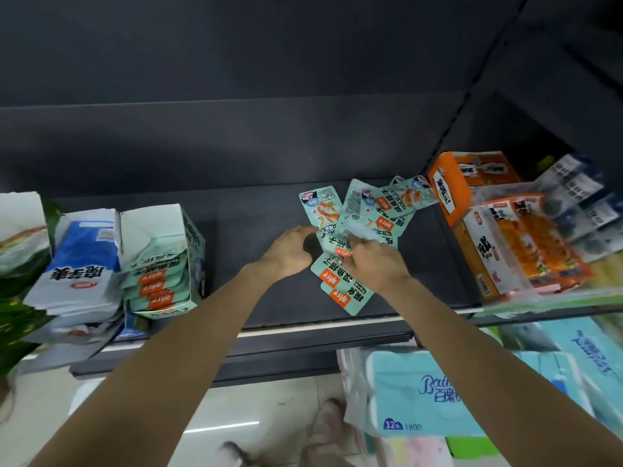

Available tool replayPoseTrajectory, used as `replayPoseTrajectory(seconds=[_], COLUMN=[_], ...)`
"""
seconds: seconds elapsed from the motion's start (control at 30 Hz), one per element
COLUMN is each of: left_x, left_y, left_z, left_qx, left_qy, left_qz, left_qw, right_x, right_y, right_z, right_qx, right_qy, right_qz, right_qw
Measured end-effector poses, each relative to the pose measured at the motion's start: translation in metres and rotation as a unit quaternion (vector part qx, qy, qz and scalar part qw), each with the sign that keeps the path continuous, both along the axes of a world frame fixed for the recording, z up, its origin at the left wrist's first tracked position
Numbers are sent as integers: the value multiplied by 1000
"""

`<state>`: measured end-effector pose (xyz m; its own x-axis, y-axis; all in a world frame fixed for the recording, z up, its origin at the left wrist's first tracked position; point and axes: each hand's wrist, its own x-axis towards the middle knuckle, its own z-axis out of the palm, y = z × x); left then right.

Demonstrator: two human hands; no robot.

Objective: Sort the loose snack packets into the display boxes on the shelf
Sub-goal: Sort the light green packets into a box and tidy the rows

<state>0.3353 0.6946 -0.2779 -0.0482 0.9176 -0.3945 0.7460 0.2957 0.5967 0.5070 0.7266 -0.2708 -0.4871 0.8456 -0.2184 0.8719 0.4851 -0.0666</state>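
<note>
Several loose mint-green snack packets (364,214) lie scattered on the dark shelf (256,251) right of centre. My left hand (292,248) curls at the left edge of the pile, its fingertips touching a packet. My right hand (377,261) lies on the lower packets with fingers bent, pinching one near its top. At the left stands an open mint display box (161,261) stacked with the same green packets. An orange display box (472,193) sits at the right, tilted, with orange packets in front of it.
Blue-and-white packets (81,261) are stacked left of the mint box. Packs of tissue rolls (421,392) sit below the shelf at the right. The shelf's front rail (303,332) runs under my forearms. Tiled floor shows beneath.
</note>
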Motion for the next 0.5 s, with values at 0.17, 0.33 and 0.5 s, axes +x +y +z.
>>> replayPoseTrajectory(seconds=[0.17, 0.33, 0.5], left_x=[-9, -56, -137], left_y=[-15, -38, -92], left_z=[20, 73, 113], left_qx=[91, 295, 343], left_qy=[-115, -73, -5], left_qz=[47, 109, 174], left_qw=[988, 946, 923], right_x=[-14, -61, -124], right_y=[-3, -32, -70], right_z=[46, 101, 120], right_qx=[-2, -146, -188], right_qy=[250, 481, 572], right_qz=[-84, -95, -22], right_qw=[965, 859, 798])
